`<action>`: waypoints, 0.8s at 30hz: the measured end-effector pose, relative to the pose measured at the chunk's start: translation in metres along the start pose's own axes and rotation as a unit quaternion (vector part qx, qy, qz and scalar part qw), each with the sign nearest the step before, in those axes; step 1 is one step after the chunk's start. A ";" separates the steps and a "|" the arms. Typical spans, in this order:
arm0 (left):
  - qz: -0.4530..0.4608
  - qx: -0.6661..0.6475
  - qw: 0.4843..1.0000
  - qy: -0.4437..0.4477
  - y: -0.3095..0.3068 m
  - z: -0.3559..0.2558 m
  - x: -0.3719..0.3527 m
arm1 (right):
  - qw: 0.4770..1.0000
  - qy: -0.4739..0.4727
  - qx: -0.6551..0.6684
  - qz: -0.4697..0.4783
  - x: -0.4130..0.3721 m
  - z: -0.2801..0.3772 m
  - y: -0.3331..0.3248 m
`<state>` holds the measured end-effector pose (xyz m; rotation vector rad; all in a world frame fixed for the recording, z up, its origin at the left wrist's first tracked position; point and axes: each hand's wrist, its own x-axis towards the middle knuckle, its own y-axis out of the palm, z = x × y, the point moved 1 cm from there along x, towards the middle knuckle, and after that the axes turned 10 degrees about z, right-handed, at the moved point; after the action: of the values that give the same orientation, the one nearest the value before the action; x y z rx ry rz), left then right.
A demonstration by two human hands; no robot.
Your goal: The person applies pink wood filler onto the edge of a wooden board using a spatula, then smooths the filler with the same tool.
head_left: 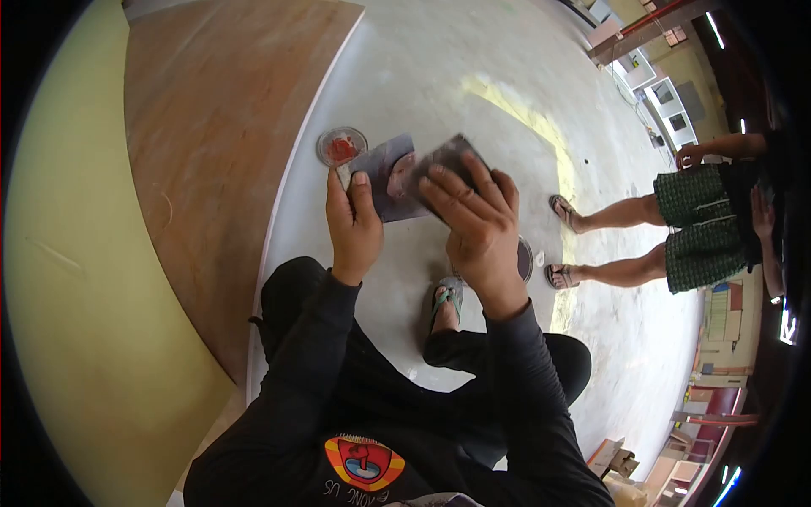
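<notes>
My left hand [353,228] is closed on the near edge of a flat grey spreader plate [378,188], thumb on top. A pinkish-brown smear of paste [399,177] lies on that plate. My right hand [477,220] grips a second, darker spreader plate [454,155], its fingers spread across the face. The dark plate's left edge is close to the paste; blur hides whether they touch. Just beyond my left hand, a round shallow dish [360,135] with red paste [341,150] sits on the floor. A dark round container [525,258] is partly hidden behind my right wrist.
A large brown wooden panel [211,110] with a pale edge lies at left, beside a curved yellowish surface [93,296]. My sandalled foot [446,306] is below my hands. Another person [697,215] in sandals stands to the right near a yellow floor line [541,127].
</notes>
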<state>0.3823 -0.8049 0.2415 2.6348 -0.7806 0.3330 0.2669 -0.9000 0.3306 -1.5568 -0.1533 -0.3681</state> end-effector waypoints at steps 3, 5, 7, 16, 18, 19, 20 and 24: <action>0.018 0.002 1.000 0.004 0.003 -0.004 -0.006 | 0.999 0.012 0.002 -0.030 0.000 -0.004 0.004; 0.011 0.001 1.000 0.005 0.001 -0.007 -0.003 | 0.999 -0.011 0.050 0.003 0.002 -0.010 -0.003; 0.010 -0.318 0.941 -0.116 0.001 -0.011 -0.002 | 0.995 -0.005 0.100 0.004 -0.005 -0.006 0.008; -0.043 -0.279 0.958 -0.058 -0.016 0.003 0.001 | 0.872 0.209 0.430 -0.101 -0.043 -0.037 0.057; -0.060 -0.215 0.974 -0.033 -0.021 0.007 0.002 | 0.744 0.241 0.600 -0.167 -0.046 -0.029 0.050; -0.068 -0.154 0.985 -0.025 -0.022 0.009 0.001 | 0.578 0.266 0.738 -0.226 -0.046 -0.023 0.044; -0.074 -0.092 0.993 -0.017 -0.023 0.009 0.001 | 0.530 0.320 0.745 -0.249 -0.040 -0.008 0.043; -0.085 -0.020 0.996 0.022 -0.013 0.000 -0.002 | 0.522 0.347 0.749 -0.215 -0.028 0.030 0.062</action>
<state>0.3881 -0.7939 0.2376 2.6232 -0.5400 0.3235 0.2651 -0.8684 0.2634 0.4766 -0.1434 -0.8888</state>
